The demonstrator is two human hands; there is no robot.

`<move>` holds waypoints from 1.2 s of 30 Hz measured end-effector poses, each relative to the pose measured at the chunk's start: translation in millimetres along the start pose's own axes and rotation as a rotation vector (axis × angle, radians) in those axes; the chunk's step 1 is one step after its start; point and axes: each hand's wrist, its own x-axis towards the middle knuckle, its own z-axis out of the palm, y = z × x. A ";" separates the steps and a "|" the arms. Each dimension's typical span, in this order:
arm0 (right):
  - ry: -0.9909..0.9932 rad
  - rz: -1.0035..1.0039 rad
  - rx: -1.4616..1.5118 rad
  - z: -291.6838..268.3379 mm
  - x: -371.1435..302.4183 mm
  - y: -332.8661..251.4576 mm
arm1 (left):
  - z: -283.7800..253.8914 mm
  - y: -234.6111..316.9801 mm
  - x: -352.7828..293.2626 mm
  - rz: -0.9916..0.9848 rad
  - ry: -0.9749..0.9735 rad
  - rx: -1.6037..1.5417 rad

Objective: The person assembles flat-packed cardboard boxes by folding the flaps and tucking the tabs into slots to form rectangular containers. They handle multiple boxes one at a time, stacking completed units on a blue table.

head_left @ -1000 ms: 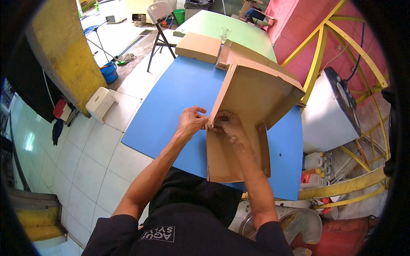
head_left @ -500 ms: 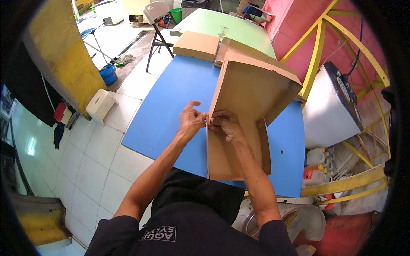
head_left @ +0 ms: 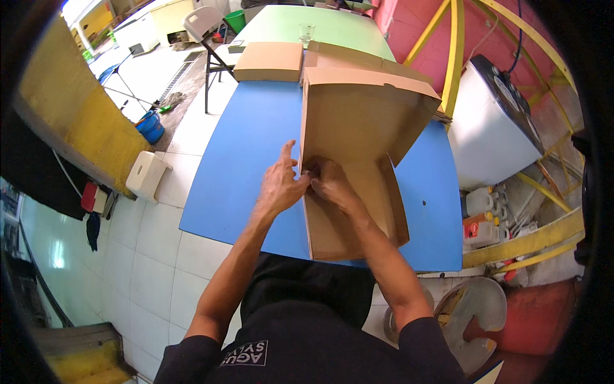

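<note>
The open box (head_left: 345,217) lies on the blue bench (head_left: 240,160), its lid (head_left: 364,112) raised on the far side and its base reaching close to the bench's near edge. Inside the box, the right hand (head_left: 331,182) has its fingers bunched, the grip closed on the left wall by the fold. Just outside that wall is the left hand (head_left: 281,182), index finger raised and thumb at the edge; whether its grip pinches anything, I cannot tell. Left of the box's lid and beyond it sits a closed carton (head_left: 268,61).
</note>
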 end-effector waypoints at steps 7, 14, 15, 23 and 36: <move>0.327 0.317 -0.379 -143.2 -54.1 0.7 | -16.9 4.7 9.8 0.092 -0.097 -0.167; 0.371 0.257 -0.084 -170.5 -38.0 33.2 | -20.9 7.9 32.2 0.228 -0.159 -0.026; 0.369 0.214 -0.008 -173.3 -38.5 32.9 | -24.1 5.3 34.6 0.238 -0.155 0.035; 0.246 0.115 0.176 -158.9 -72.7 50.4 | -31.3 -39.4 46.7 0.643 0.014 0.285; 0.081 0.104 0.016 -139.1 -162.3 -35.1 | -55.0 -51.3 -85.5 0.237 -0.386 0.228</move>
